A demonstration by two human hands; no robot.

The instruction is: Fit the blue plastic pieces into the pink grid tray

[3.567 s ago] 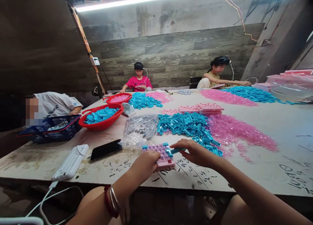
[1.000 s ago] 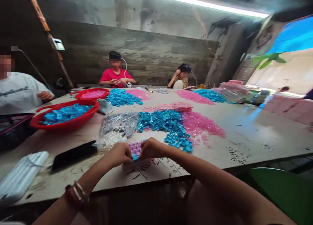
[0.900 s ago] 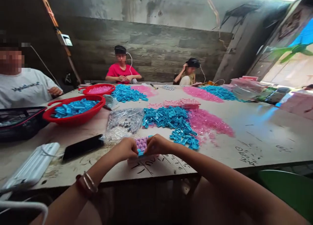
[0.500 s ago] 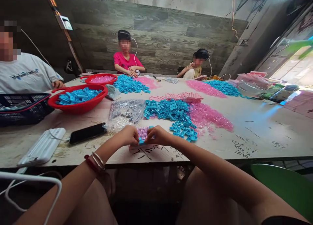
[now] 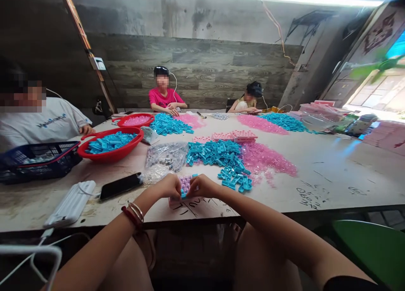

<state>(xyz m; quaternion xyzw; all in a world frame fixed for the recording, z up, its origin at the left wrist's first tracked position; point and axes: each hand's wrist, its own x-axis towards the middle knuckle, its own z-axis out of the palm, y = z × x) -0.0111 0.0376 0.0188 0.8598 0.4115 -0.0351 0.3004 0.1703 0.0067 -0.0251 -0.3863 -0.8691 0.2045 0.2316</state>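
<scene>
In front of me at the near table edge is a small pink block (image 5: pixel 185 182) with rows of pale purple-pink pieces on its top. Strips of blue plastic lie along its near and far sides. My left hand (image 5: pixel 170 186) is closed at the block's left, its fingertips at the left end of the near blue plastic piece (image 5: pixel 183 195). My right hand (image 5: pixel 202 185) pinches downward at that piece's right end. The fingers hide part of the block and both ends of the piece. Just beyond lies a heap of blue plastic pieces (image 5: pixel 215 152), some scattered nearer my right hand.
Right of the heap spreads a pile of pink translucent pieces (image 5: pixel 268 160), with pink trays (image 5: pixel 243 135) behind. On the left are a clear bag of small parts (image 5: pixel 166 156), a phone (image 5: pixel 120 186), a white power bank (image 5: pixel 71 202) and a red basin (image 5: pixel 110 154). Three people sit around the table.
The view has tilted up, so the table sits lower in the picture. Both hands stay at the block, with little change in their grip.
</scene>
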